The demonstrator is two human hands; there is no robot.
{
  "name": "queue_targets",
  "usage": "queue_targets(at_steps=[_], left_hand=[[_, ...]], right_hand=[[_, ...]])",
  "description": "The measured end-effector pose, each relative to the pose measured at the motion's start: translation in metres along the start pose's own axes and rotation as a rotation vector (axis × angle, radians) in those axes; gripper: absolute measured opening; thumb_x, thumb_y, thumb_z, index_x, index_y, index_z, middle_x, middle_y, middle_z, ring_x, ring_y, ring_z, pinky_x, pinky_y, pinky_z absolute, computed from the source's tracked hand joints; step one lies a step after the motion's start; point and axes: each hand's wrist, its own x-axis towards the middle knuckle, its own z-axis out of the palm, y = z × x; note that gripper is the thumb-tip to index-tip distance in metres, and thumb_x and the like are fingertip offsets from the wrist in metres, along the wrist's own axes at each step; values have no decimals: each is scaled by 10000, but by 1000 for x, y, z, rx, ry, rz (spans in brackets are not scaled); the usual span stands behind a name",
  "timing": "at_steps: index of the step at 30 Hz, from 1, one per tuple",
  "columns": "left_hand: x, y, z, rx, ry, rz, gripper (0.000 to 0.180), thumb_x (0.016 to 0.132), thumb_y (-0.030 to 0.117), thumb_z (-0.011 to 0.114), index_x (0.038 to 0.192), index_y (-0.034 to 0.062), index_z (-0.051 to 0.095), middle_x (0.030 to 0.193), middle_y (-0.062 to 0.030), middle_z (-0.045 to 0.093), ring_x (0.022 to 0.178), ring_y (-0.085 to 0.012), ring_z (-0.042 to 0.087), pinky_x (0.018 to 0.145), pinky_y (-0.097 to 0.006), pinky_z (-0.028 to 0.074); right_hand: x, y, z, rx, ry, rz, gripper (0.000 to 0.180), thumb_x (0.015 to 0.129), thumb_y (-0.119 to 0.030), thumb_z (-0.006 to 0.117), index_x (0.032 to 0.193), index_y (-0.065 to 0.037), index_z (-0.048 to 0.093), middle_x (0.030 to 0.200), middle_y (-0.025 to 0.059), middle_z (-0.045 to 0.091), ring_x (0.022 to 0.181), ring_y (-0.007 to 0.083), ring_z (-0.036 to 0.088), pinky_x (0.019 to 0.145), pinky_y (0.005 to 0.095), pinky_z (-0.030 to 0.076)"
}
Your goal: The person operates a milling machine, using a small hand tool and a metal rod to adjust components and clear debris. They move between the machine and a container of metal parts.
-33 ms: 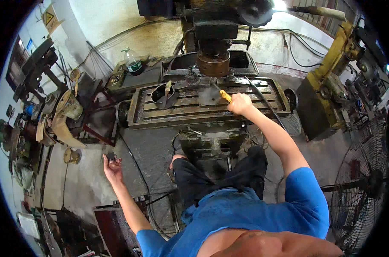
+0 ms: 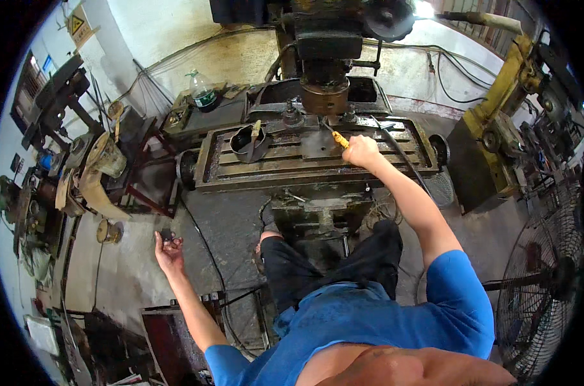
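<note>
I stand in front of a milling machine with a slotted metal table (image 2: 292, 168). My right hand (image 2: 362, 152) reaches over that table and grips a yellow-handled tool (image 2: 338, 137), its thin shaft pointing up-left toward the spindle head (image 2: 324, 96). My left hand (image 2: 170, 251) is stretched out low to the left over the floor, fingers curled around a small dark object (image 2: 168, 235). A dark metal cup with a brush (image 2: 248, 141) stands on the left part of the table.
A plastic bottle (image 2: 203, 91) stands on a shelf behind the machine. Cluttered stands and parts (image 2: 92, 167) fill the left side. A yellow machine (image 2: 497, 128) stands at right and a floor fan (image 2: 549, 289) at lower right. Cables trail over the concrete floor.
</note>
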Motion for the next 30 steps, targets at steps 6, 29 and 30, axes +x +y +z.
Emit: queue_targets(at_steps=[6,29,30], left_hand=[[-21,8,-14,38,93,19,214,832,243,549,929,54,529,808,-115,596,546,-174,531,664,-341,447],[-45,-83,18,211,118,-193,160,808,207,526,862,58,542,708,-71,583,443,-133,413,476,-287,382],[-42,-87,10,219,84,-204,151,808,206,525,848,60,537,692,-81,584,429,-131,412,457,-281,379]], right_hand=[[-1,0,-11,115,23,84,359,625,-293,548,830,-13,640,863,237,606,852,353,595,772,399,474],[-156,-191,3,217,-596,-651,527,523,-224,536,1043,-182,610,764,183,611,749,349,595,690,399,484],[-157,-190,-3,219,-625,-649,538,523,-223,533,1054,-171,605,757,193,607,738,356,594,685,400,485]])
